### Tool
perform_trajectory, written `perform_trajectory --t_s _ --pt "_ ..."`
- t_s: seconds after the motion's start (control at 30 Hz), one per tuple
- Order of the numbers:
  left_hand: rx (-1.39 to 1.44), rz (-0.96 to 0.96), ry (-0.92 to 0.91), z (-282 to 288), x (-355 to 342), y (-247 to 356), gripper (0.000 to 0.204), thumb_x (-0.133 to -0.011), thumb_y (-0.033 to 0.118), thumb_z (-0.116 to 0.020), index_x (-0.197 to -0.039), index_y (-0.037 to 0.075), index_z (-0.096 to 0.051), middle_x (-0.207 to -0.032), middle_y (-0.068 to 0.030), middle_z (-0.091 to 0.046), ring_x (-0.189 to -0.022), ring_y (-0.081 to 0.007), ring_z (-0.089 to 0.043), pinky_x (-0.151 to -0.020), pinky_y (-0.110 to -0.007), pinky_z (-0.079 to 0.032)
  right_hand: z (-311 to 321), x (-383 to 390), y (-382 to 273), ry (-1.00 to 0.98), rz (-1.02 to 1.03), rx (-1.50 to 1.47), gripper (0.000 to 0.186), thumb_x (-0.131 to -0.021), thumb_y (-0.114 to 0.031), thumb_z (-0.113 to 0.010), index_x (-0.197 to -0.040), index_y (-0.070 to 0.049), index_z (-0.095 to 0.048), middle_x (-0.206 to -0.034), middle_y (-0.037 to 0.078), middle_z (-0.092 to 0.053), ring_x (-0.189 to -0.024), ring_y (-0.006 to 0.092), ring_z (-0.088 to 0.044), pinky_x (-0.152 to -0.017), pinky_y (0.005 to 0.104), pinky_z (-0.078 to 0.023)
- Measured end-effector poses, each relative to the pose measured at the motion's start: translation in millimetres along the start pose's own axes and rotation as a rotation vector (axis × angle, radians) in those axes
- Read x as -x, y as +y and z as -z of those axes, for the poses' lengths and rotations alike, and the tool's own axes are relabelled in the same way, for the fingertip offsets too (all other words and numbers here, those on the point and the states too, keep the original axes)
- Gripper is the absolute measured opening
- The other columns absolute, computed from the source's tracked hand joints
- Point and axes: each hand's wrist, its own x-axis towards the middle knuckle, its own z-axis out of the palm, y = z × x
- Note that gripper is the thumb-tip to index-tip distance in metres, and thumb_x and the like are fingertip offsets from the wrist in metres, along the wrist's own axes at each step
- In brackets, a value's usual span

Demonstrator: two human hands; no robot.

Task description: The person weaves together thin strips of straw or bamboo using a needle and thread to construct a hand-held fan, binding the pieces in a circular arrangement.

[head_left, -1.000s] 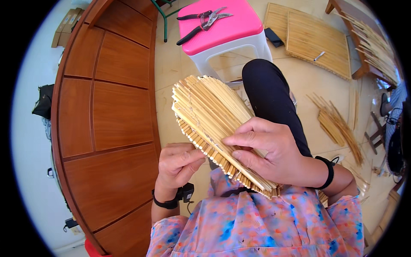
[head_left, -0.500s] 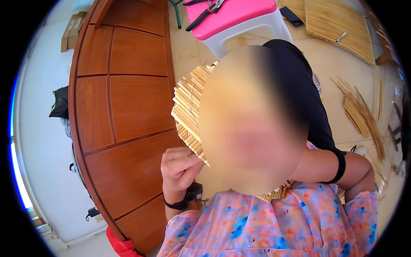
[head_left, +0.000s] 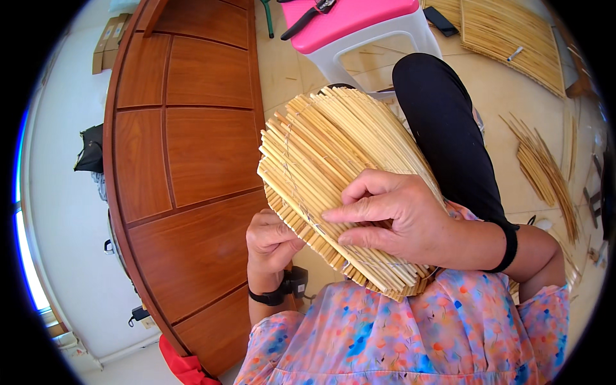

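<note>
The pink stool (head_left: pixel 359 18) stands on tiled floor (head_left: pixel 277 67), brown panelling (head_left: pixel 208 151) to its left, and before it the stick mat (head_left: pixel 350 144) slants lengthwise far-left to near-right, right fingers (head_left: pixel 358 210) narrowly parted atop, left fingers (head_left: pixel 277 235) bent, grip unclear.

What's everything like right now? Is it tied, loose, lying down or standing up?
Stick mat: tied with string
Left hand: curled at mat's edge, fingertips hidden
Right hand: on the mat, thumb and forefinger apart
Stool: standing
Shears: lying on stool, blades out of view
Phone: lying flat
Marker: lying on a panel
Floor sticks: loose
</note>
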Motion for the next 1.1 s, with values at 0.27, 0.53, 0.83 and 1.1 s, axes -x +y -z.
perform_trajectory --t_s 0.27,0.53,0.83,1.1 --pt "0.014 0.018 -0.040 3.2 -0.5 1.0 0.019 -0.073 -0.007 -0.069 -0.091 -0.003 -0.073 -0.083 -0.0164 -0.072 -0.071 -0.0241 -0.070 -0.063 -0.029 -0.052 -3.0 2.0 3.3 0.016 0.021 0.010 0.026 -0.075 -0.009 -0.079 -0.101 -0.007 -0.074 -0.087 0.007 -0.064 -0.069 0.0198 -0.064 -0.060 0.0290 -0.051" --pt "-0.015 0.040 -0.107 7.4 0.0 5.0 0.020 -0.073 -0.007 -0.067 -0.092 -0.006 -0.072 -0.083 -0.0183 -0.072 -0.066 -0.0242 -0.069 -0.062 -0.029 -0.051 -0.9 4.2 1.4 -0.008 0.021 0.037 0.028 -0.075 -0.009 -0.079 -0.102 -0.006 -0.074 -0.089 0.007 -0.063 -0.074 0.0191 -0.064 -0.063 0.0289 -0.051" --pt "-0.021 0.043 -0.218 15.2 -1.5 9.8 0.020 -0.075 -0.005 -0.068 -0.095 -0.006 -0.071 -0.086 -0.0192 -0.072 -0.071 -0.0275 -0.071 -0.065 -0.032 -0.053 -0.6 6.3 1.9 -0.051 -0.016 -0.007 0.035 -0.075 -0.007 -0.080 -0.109 -0.006 -0.073 -0.093 0.004 -0.061 -0.076 0.0127 -0.058 -0.064 0.0238 -0.047" --pt "-0.053 0.043 -0.363 28.9 -12.6 17.3 0.019 -0.078 -0.004 -0.068 -0.097 -0.006 -0.071 -0.083 -0.0183 -0.071 -0.068 -0.0283 -0.070 -0.063 -0.031 -0.052 -2.1 4.1 -0.4 -0.027 -0.023 -0.008 0.026 -0.075 -0.006 -0.077 -0.101 -0.005 -0.073 -0.090 0.007 -0.063 -0.073 0.0185 -0.064 -0.063 0.0283 -0.052"
